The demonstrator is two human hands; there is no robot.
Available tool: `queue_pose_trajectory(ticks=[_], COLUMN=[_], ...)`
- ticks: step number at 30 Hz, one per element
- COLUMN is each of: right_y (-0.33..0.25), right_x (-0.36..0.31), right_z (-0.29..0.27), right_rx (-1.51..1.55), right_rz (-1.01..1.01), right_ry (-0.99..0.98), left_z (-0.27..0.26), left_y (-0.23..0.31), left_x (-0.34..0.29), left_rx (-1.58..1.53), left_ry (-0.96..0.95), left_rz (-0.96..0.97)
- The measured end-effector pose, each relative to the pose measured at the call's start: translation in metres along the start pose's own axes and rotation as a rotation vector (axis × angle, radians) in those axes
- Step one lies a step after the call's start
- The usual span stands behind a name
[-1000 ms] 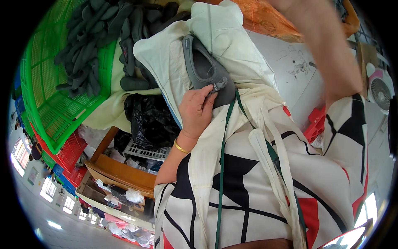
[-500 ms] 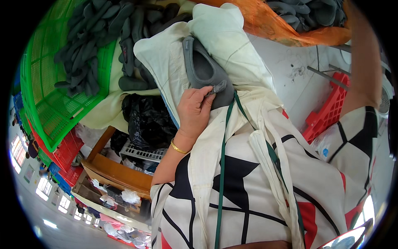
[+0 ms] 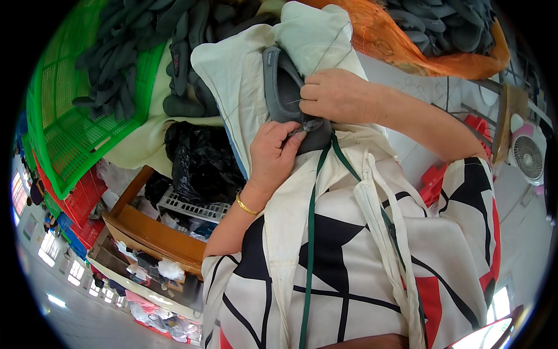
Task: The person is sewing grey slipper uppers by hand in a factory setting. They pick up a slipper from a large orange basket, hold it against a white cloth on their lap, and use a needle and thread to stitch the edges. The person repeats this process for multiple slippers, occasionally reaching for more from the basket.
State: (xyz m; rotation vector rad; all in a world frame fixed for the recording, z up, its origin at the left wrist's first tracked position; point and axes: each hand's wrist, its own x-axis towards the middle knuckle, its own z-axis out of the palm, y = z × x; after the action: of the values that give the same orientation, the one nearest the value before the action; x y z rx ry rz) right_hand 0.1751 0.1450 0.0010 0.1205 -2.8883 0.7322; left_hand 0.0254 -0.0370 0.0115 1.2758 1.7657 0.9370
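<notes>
Grey shoe (image 3: 272,87): left fingers (image 3: 281,129) pinch its bow (image 3: 314,124); right fingers (image 3: 310,93), closed together, grip a needle (image 3: 293,102).

Left hand (image 3: 274,153) pinches trim (image 3: 314,124) on 1 gray shoe (image 3: 272,87); right hand (image 3: 338,96) pinches a thin strand (image 3: 292,102) over its opening.

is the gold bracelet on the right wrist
No, the gold bracelet is around the wrist of the left hand, which pinches a grey fabric piece at the grey shoe.
</notes>
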Motion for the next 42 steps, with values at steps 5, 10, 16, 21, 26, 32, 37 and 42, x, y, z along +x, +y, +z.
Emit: queue_pose_trajectory(ticks=[5, 10, 16, 21, 26, 32, 37, 42], right_y=[0.001, 0.005, 0.008, 0.008, 0.007, 0.009, 0.020, 0.018], right_x=[0.009, 0.022, 0.040, 0.025, 0.020, 0.017, -0.015, -0.045], right_z=[0.009, 0.026, 0.042, 0.024, 0.016, -0.033, -0.088, -0.107], right_rx=[-0.101, -0.110, -0.064, -0.069, -0.094, -0.263, -0.360, -0.328], right_rz=[0.030, 0.169, 0.376, 0.399, 0.354, 0.405, 0.602, 0.660], right_ry=[0.109, 0.227, 0.333, 0.383, 0.455, 0.490, 0.569, 0.517], left_z=[0.000, 0.002, 0.001, -0.006, -0.004, -0.025, -0.106, -0.205], left_y=[-0.002, -0.008, -0.005, 0.003, -0.003, 0.005, -0.009, 0.032], left_x=[0.004, 0.005, 0.011, -0.006, -0.016, -0.005, 0.016, 0.064], left_rx=[0.026, 0.024, 0.035, -0.087, -0.120, -0.557, -0.072, -0.020], left_ry=[-0.022, -0.041, -0.093, 0.012, -0.124, -0.003, 0.299, -0.090], left_rz=[0.005, 0.015, -0.099, -0.338, -0.633, -0.779, -0.189, -0.195])
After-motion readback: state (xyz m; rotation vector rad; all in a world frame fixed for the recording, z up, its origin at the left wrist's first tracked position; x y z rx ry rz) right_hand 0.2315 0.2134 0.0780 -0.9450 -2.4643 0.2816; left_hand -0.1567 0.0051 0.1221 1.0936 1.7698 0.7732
